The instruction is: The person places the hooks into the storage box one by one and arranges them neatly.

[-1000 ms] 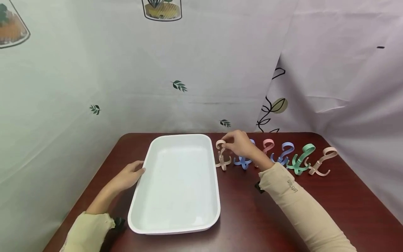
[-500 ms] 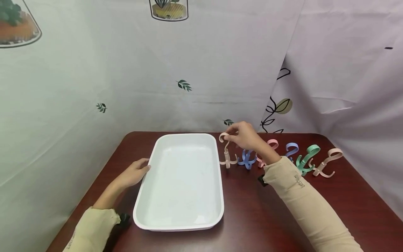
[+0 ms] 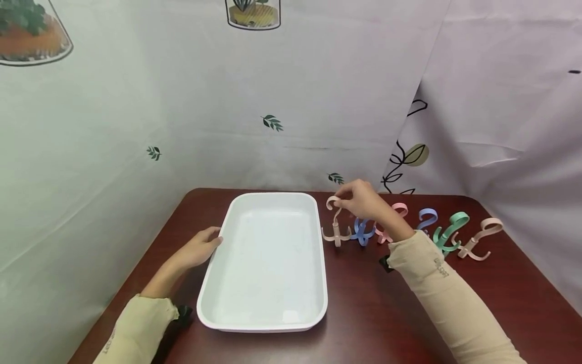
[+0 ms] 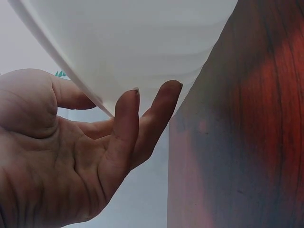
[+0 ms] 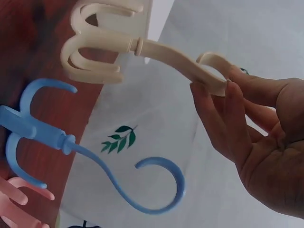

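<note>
My right hand (image 3: 364,199) pinches the upper curve of a beige rotating hanger hook (image 3: 336,233), which has several upturned prongs at its base. The thumb and fingertips close on its flat curved strip in the right wrist view. That hook stands upright beside the right long side of a white rectangular tray (image 3: 265,268); whether its base touches the table cannot be told. My left hand (image 3: 197,247) grips the tray's left rim. In the left wrist view its thumb lies over the rim (image 4: 61,64) and its fingers sit against the outer wall. The tray holds nothing.
Right of the held hook stands a row of similar hooks: blue (image 3: 362,233), pink (image 3: 400,209), another blue (image 3: 427,217), green (image 3: 447,235) and beige (image 3: 473,243). My right forearm partly hides some. A patterned cloth (image 3: 291,101) hangs behind the dark red table (image 3: 364,313).
My right hand has lifted the beige hook slightly, then lowered it a little. The left hand stays on the tray's rim. The whole head view has shifted, so everything appears farther right.
</note>
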`<move>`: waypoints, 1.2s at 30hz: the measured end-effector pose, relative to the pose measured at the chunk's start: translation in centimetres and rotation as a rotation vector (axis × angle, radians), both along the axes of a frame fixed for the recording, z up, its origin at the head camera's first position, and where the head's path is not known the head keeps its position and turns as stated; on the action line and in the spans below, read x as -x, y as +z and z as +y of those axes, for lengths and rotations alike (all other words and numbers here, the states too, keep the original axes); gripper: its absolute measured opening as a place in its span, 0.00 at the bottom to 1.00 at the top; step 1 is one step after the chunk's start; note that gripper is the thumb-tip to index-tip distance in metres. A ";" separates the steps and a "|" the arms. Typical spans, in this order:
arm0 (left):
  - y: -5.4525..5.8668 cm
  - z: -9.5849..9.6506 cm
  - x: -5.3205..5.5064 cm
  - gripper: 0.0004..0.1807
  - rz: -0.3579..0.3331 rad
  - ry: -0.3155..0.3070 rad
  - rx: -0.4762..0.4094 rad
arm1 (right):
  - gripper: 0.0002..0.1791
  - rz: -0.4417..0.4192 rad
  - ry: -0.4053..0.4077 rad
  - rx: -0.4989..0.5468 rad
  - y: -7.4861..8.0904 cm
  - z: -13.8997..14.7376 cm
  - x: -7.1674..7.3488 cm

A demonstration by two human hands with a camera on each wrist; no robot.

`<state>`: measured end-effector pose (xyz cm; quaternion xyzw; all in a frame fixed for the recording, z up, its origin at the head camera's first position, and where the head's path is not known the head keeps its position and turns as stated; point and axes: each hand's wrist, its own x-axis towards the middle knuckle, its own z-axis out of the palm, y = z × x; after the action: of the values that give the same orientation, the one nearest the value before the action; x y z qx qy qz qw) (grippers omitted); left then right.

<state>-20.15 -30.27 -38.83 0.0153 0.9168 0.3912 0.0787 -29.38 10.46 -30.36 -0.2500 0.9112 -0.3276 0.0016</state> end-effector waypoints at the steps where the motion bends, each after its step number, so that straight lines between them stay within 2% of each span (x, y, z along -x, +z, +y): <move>1: 0.0 0.0 0.0 0.27 -0.002 0.000 0.001 | 0.09 0.015 -0.008 0.001 0.1 0.1 0.0; 4: -0.1 0.1 0.0 0.27 -0.006 0.003 -0.001 | 0.09 0.073 -0.036 0.012 0.8 0.4 -0.1; 8: -0.1 -0.1 0.0 0.28 -0.003 0.000 0.003 | 0.11 0.094 -0.049 0.063 2.5 0.0 0.1; 13: -0.4 -0.1 0.0 0.27 0.001 -0.007 -0.004 | 0.11 0.116 -0.039 0.105 4.6 -2.1 0.6; 16: -0.7 0.1 0.3 0.27 0.010 -0.016 -0.013 | 0.11 0.119 -0.022 0.146 5.0 -4.0 1.1; 19: -0.8 0.3 0.5 0.26 0.020 -0.022 -0.016 | 0.11 0.089 0.010 0.184 4.4 -6.3 1.7; 27: -0.6 -0.5 0.0 0.25 0.036 -0.019 -0.010 | 0.12 -0.077 0.082 0.234 0.5 -15.0 3.1; 31: -0.8 -1.0 -0.1 0.25 0.037 -0.022 -0.013 | 0.11 -0.113 0.090 0.233 -1.2 -18.4 3.5; 36: -1.2 -1.3 -0.3 0.25 0.034 -0.031 -0.038 | 0.10 -0.104 0.073 0.174 -2.7 -20.5 3.5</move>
<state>-19.85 -31.55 -39.99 0.0375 0.9101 0.4068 0.0689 -32.85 -10.06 -33.03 -0.2647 0.8682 -0.4178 0.0391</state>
